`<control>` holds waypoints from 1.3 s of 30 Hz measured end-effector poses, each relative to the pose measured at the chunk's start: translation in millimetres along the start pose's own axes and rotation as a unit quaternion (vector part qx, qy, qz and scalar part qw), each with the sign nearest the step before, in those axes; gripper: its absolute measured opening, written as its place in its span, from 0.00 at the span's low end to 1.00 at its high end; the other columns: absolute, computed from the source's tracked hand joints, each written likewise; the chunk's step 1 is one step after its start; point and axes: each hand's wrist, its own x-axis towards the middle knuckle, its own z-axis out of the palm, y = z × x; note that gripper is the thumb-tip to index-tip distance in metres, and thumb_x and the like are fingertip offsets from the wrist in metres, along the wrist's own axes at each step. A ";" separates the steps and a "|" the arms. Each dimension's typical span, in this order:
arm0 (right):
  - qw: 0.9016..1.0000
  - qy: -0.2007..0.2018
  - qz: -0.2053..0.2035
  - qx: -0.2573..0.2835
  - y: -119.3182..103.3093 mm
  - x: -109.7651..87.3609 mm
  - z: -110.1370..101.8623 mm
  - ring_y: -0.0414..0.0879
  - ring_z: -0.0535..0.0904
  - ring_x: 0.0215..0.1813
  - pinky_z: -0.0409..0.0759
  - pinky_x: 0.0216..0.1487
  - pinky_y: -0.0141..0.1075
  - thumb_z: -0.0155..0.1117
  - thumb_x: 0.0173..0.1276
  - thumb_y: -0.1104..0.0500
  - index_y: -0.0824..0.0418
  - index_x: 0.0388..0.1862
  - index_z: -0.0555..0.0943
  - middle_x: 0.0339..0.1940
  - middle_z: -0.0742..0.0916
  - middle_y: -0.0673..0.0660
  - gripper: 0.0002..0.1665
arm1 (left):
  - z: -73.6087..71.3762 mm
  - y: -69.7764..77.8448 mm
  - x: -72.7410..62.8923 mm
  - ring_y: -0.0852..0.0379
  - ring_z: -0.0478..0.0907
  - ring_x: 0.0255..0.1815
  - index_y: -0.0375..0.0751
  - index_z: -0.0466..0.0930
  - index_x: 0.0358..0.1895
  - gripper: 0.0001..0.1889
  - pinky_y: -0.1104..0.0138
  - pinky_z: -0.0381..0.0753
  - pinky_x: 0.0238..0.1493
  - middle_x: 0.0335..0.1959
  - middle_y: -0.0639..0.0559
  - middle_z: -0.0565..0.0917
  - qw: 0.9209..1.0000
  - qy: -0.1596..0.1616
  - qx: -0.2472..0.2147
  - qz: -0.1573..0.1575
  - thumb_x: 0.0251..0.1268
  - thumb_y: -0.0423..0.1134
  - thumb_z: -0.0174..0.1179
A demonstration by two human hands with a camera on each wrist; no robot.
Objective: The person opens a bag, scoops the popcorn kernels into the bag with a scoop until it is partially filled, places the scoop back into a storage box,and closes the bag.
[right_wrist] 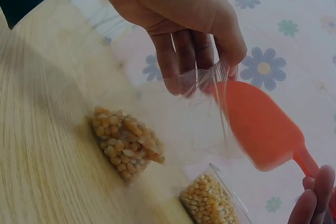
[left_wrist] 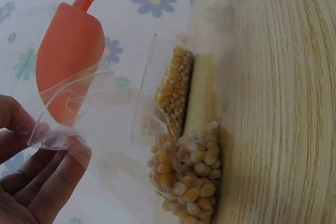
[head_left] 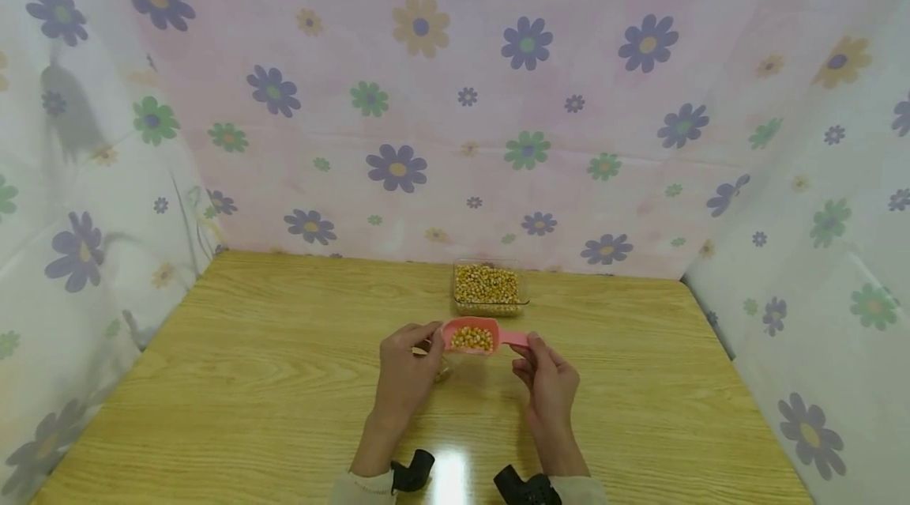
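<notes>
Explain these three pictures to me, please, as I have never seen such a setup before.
There is no machine here: a person works with bare hands, the left hand and the right hand. The wide picture comes from a camera on the head, looking forward and down. The two closer, tilted ones come from cameras on the left and right wrists.

On the wooden table stands a clear container of corn kernels; flowered cloth hangs behind. The left hand pinches the top of a clear plastic bag with kernels at its bottom. The right hand holds a pinkish-orange scoop by its handle, loaded with kernels, its tip at the bag's mouth.
</notes>
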 end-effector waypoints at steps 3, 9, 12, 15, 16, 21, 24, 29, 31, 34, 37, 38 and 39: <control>1.000 0.004 -0.023 -0.021 -3.3 -2.2 3.6 0.37 0.84 0.21 0.86 0.30 0.30 0.63 0.76 0.57 0.69 0.45 0.87 0.23 0.90 0.49 0.15 | -0.5 1.3 0.5 0.58 0.83 0.27 0.31 0.90 0.43 0.09 0.73 0.83 0.24 0.29 0.48 0.86 1.000 0.000 0.004 0.002 0.66 0.25 0.62; 0.992 -0.007 -0.083 -0.096 -9.3 -9.1 11.2 0.39 0.85 0.22 0.87 0.31 0.33 0.64 0.76 0.58 0.78 0.49 0.84 0.26 0.91 0.52 0.20 | -0.4 1.0 1.2 0.58 0.83 0.27 0.31 0.91 0.43 0.08 0.74 0.83 0.24 0.29 0.48 0.87 1.000 -0.002 0.010 0.004 0.67 0.26 0.63; 0.985 -0.021 -0.119 -0.121 -10.7 -11.4 14.6 0.40 0.85 0.21 0.88 0.31 0.35 0.65 0.75 0.58 0.77 0.45 0.86 0.28 0.92 0.55 0.19 | -0.3 0.8 1.1 0.59 0.83 0.27 0.32 0.91 0.43 0.08 0.74 0.83 0.25 0.29 0.48 0.87 1.000 -0.002 0.018 0.003 0.67 0.27 0.63; 0.977 -0.035 -0.157 -0.143 -13.3 -14.5 18.2 0.40 0.85 0.21 0.87 0.30 0.35 0.66 0.74 0.59 0.75 0.42 0.87 0.30 0.91 0.61 0.16 | -0.5 1.1 0.9 0.59 0.83 0.28 0.32 0.91 0.44 0.08 0.75 0.83 0.25 0.30 0.48 0.87 1.000 -0.004 0.024 0.000 0.67 0.28 0.64; 0.973 -0.039 -0.170 -0.150 -14.4 -15.8 19.5 0.40 0.85 0.21 0.87 0.30 0.35 0.67 0.73 0.59 0.75 0.42 0.88 0.30 0.91 0.62 0.16 | -0.5 1.1 0.9 0.59 0.83 0.28 0.32 0.91 0.44 0.08 0.75 0.83 0.25 0.30 0.49 0.87 1.000 -0.004 0.024 -0.001 0.67 0.28 0.64; 0.955 -0.062 -0.232 -0.174 -18.5 -22.5 26.7 0.41 0.84 0.19 0.86 0.27 0.34 0.69 0.72 0.60 0.72 0.39 0.89 0.29 0.90 0.67 0.13 | -0.6 0.9 1.1 0.59 0.83 0.28 0.33 0.91 0.44 0.08 0.75 0.83 0.26 0.30 0.49 0.87 1.000 -0.003 0.024 -0.003 0.67 0.28 0.64; 0.945 -0.075 -0.263 -0.181 -19.0 -25.5 29.2 0.41 0.83 0.18 0.85 0.24 0.34 0.69 0.71 0.61 0.71 0.36 0.90 0.28 0.90 0.67 0.12 | -0.7 0.9 1.4 0.59 0.83 0.28 0.32 0.91 0.44 0.08 0.74 0.83 0.26 0.29 0.49 0.87 1.000 0.000 0.021 -0.002 0.67 0.27 0.63; 0.934 -0.083 -0.293 -0.185 -19.1 -28.2 30.7 0.39 0.82 0.18 0.84 0.22 0.33 0.69 0.71 0.62 0.71 0.35 0.90 0.28 0.90 0.67 0.11 | -0.7 1.0 1.7 0.59 0.83 0.27 0.32 0.91 0.43 0.08 0.74 0.83 0.25 0.28 0.49 0.87 1.000 0.005 0.018 0.003 0.66 0.25 0.63; 0.932 -0.085 -0.298 -0.187 -19.0 -28.5 30.7 0.38 0.82 0.18 0.84 0.22 0.34 0.69 0.71 0.63 0.71 0.35 0.90 0.28 0.90 0.67 0.10 | -0.6 0.8 1.7 0.59 0.83 0.26 0.32 0.91 0.43 0.08 0.74 0.83 0.25 0.28 0.49 0.87 1.000 0.007 0.019 0.005 0.65 0.25 0.63; 0.930 -0.088 -0.304 -0.188 -18.8 -28.6 30.6 0.38 0.82 0.18 0.84 0.22 0.36 0.68 0.71 0.63 0.71 0.35 0.89 0.27 0.89 0.67 0.10 | -0.7 1.1 1.9 0.59 0.83 0.26 0.32 0.91 0.42 0.08 0.74 0.83 0.25 0.28 0.49 0.87 1.000 0.008 0.021 0.007 0.65 0.25 0.63; 0.928 -0.090 -0.309 -0.188 -18.5 -28.7 30.3 0.38 0.82 0.18 0.84 0.22 0.34 0.68 0.71 0.64 0.72 0.35 0.89 0.27 0.89 0.68 0.10 | -0.9 1.6 1.9 0.59 0.83 0.26 0.33 0.91 0.43 0.09 0.73 0.83 0.25 0.28 0.49 0.87 1.000 0.009 0.021 0.006 0.65 0.25 0.63; 0.928 -0.090 -0.309 -0.188 -18.5 -28.6 30.1 0.38 0.82 0.18 0.84 0.22 0.33 0.68 0.71 0.64 0.72 0.35 0.89 0.27 0.89 0.68 0.10 | -0.9 1.6 1.9 0.59 0.83 0.26 0.32 0.91 0.43 0.09 0.73 0.83 0.25 0.28 0.49 0.87 1.000 0.009 0.022 0.007 0.65 0.25 0.63; 0.928 -0.090 -0.310 -0.187 -18.3 -28.4 29.8 0.38 0.82 0.18 0.84 0.22 0.32 0.68 0.71 0.64 0.72 0.34 0.89 0.27 0.89 0.68 0.10 | -1.0 1.7 2.0 0.59 0.83 0.26 0.32 0.91 0.43 0.08 0.73 0.83 0.25 0.28 0.49 0.87 1.000 0.009 0.023 0.007 0.65 0.25 0.63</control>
